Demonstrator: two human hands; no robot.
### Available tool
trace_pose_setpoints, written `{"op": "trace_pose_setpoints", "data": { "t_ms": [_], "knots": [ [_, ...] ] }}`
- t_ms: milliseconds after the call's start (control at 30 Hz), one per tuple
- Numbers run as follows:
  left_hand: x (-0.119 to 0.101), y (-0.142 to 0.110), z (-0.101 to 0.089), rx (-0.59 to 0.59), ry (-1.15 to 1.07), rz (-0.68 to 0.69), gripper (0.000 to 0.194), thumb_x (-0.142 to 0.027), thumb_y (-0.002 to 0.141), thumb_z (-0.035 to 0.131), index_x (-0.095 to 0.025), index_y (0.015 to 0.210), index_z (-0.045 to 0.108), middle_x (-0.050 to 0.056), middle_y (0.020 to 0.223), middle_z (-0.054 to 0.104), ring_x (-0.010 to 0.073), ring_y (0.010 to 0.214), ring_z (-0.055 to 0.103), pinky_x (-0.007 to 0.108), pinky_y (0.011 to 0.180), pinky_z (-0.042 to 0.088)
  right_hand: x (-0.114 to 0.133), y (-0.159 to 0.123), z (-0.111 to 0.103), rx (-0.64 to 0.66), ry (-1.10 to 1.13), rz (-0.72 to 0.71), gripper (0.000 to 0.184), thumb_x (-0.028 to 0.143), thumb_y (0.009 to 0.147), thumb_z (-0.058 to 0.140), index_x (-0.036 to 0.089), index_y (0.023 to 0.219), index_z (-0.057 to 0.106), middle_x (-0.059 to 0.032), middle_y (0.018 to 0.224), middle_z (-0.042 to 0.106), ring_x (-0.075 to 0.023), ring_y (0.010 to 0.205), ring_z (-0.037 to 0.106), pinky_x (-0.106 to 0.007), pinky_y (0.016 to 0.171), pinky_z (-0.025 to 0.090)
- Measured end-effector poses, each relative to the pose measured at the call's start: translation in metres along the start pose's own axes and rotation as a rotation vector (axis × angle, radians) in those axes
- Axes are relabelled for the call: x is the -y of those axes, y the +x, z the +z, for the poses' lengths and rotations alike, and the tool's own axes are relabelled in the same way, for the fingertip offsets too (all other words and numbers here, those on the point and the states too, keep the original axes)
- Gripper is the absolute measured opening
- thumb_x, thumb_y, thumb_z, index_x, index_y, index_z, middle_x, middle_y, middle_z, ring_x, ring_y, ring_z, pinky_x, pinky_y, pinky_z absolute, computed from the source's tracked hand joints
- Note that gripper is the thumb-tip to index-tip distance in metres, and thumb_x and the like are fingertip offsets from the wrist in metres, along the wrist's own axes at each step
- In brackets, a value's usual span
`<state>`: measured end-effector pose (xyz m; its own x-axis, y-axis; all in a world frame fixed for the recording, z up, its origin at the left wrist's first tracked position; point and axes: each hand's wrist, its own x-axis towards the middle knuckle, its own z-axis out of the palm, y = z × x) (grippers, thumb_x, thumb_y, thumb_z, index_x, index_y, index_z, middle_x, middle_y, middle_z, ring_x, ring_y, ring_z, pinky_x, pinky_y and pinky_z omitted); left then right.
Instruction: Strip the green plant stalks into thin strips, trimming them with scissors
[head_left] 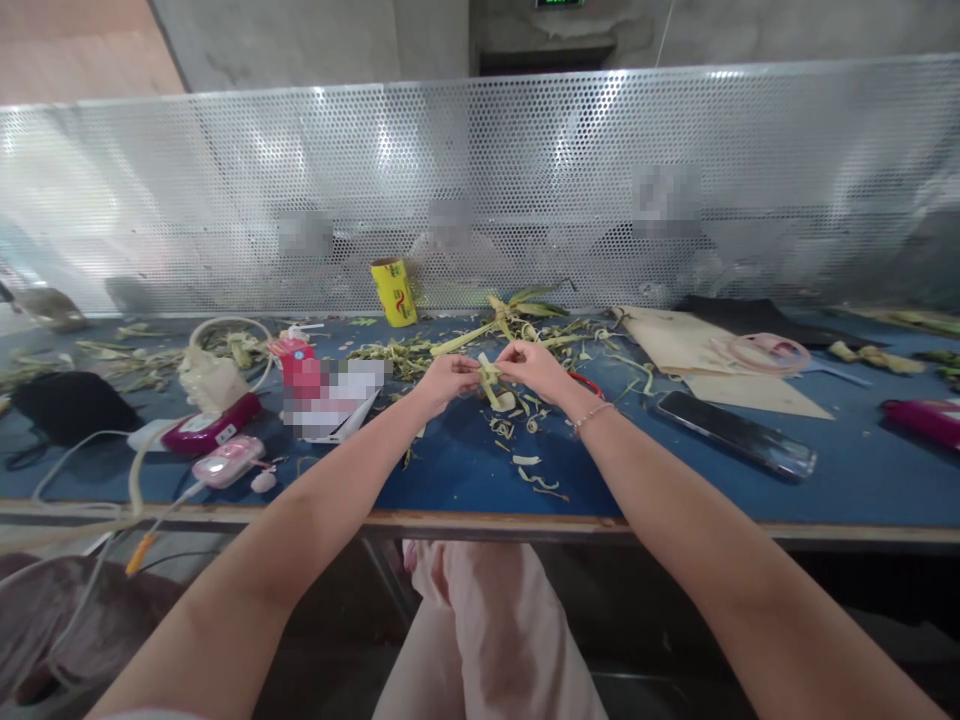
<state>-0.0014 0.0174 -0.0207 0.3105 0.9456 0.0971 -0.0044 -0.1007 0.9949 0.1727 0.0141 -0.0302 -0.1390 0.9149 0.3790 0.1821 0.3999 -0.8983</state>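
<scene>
My left hand (451, 379) and my right hand (534, 366) meet over the middle of the table. Between them is a pale green folded piece of plant leaf (490, 384), pinched at its left and right sides by my fingertips. One end of it hangs down toward the tabletop. Curled leaf scraps (502, 428) lie on the blue surface just below. Behind my hands a heap of long leaf strips (517, 318) spreads out. Part of a red loop-shaped thing (586, 384) shows beside my right wrist; the rest is hidden.
A perforated metal screen (510, 180) stands along the back, with a yellow tube (394, 292) before it. A phone (735, 434) and brown paper sheets (675, 350) lie right. On the left are a pink case (229, 461), a magenta device (211, 425), cables and a black pouch (71, 408).
</scene>
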Motion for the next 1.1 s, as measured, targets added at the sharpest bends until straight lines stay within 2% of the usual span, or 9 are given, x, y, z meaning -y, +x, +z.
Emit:
{"op": "trace_pose_setpoints", "data": {
  "t_ms": [167,300,500,767,933,1100],
  "knots": [
    [-0.002,-0.001,0.002,-0.037,-0.054,-0.035,0.019,-0.009,0.063,0.069,-0.012,0.079,0.060,0.000,0.062,0.060,0.0092,0.062,0.058,0.032,0.078,0.046,-0.001,0.001,-0.002,0.017,-0.015,-0.020,0.016,0.029,0.066,0.065,0.017,0.071,0.058,0.0007,0.063,0.055,-0.0103,0.060,0.055,-0.027,0.062,0.050],
    [-0.003,-0.003,0.003,-0.034,-0.121,-0.025,0.014,-0.007,0.064,0.067,-0.012,0.076,0.061,0.000,0.062,0.060,0.0093,0.065,0.058,0.034,0.083,0.045,-0.001,0.001,-0.002,0.021,-0.002,-0.032,0.017,0.031,0.065,0.066,0.016,0.071,0.059,0.0011,0.062,0.056,-0.0098,0.059,0.054,-0.027,0.062,0.049],
    [-0.001,-0.001,0.001,-0.004,-0.190,0.006,0.010,-0.006,0.063,0.067,-0.012,0.068,0.061,0.001,0.064,0.061,0.0093,0.064,0.058,0.032,0.079,0.046,-0.003,0.002,-0.001,0.032,0.017,-0.030,0.020,0.032,0.063,0.068,0.016,0.071,0.061,0.0014,0.060,0.055,-0.0091,0.057,0.052,-0.027,0.060,0.047],
    [-0.002,-0.001,0.002,0.005,-0.146,0.026,0.010,-0.011,0.061,0.070,-0.013,0.067,0.062,0.000,0.063,0.062,0.0082,0.062,0.057,0.027,0.072,0.047,0.005,-0.001,0.004,0.011,0.153,0.029,0.024,0.034,0.059,0.072,0.016,0.069,0.061,0.0017,0.061,0.057,-0.0087,0.058,0.055,-0.027,0.064,0.049],
    [-0.003,-0.002,0.003,-0.001,-0.183,0.045,0.014,-0.013,0.058,0.073,-0.012,0.067,0.062,0.000,0.063,0.062,0.0084,0.061,0.058,0.026,0.070,0.047,0.011,-0.003,0.008,-0.062,0.196,0.050,0.025,0.033,0.054,0.075,0.016,0.068,0.064,0.0006,0.060,0.060,-0.0102,0.059,0.057,-0.028,0.066,0.049],
    [-0.006,-0.003,0.007,-0.050,-0.258,0.070,0.022,-0.016,0.053,0.077,-0.012,0.068,0.062,-0.001,0.061,0.062,0.0088,0.061,0.058,0.028,0.073,0.049,0.015,-0.003,0.013,-0.191,0.079,-0.030,0.024,0.037,0.062,0.068,0.016,0.073,0.069,-0.0011,0.058,0.062,-0.0132,0.055,0.056,-0.030,0.059,0.048]
  ]
}}
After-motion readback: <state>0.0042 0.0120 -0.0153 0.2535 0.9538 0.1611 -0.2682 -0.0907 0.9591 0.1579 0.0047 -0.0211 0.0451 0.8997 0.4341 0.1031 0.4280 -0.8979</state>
